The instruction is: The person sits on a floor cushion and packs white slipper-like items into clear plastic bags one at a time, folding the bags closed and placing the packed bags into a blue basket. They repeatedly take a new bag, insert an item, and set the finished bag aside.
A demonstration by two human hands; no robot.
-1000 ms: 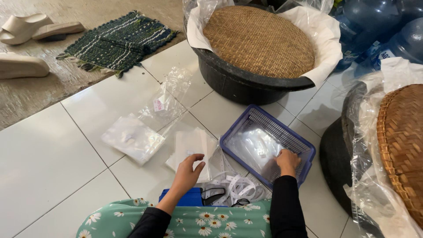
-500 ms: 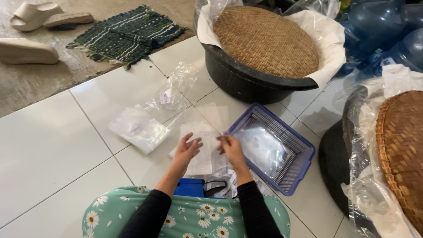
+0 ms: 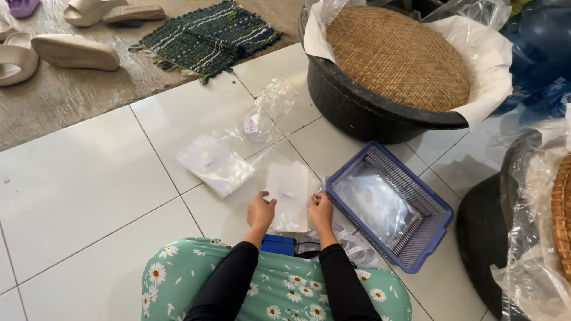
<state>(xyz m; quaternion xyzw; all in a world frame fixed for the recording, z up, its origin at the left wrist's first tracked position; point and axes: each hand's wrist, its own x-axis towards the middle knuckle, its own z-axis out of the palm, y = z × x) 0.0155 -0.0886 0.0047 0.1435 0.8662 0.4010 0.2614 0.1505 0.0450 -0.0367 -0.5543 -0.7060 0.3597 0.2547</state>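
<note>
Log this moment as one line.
left hand: on clear plastic bag | right hand: on bag's other edge | bag: flat on floor tiles | blue basket: beside right hand

The stack of bags (image 3: pixel 289 195) between the hands is clear to milky white, like the other clear bags (image 3: pixel 215 161) to its left on the glossy white floor tiles (image 3: pixel 77 184). The basket (image 3: pixel 389 205) on the right is blue-violet with a slatted grid, and the far tub (image 3: pixel 369 113) is black, lined white, under a tan woven lid (image 3: pixel 397 56). Near, the lap cloth (image 3: pixel 279 285) is mint green with white daisies, the sleeves (image 3: pixel 342 288) black; the far mat (image 3: pixel 208 35) is dark green with pale stripes.
</note>
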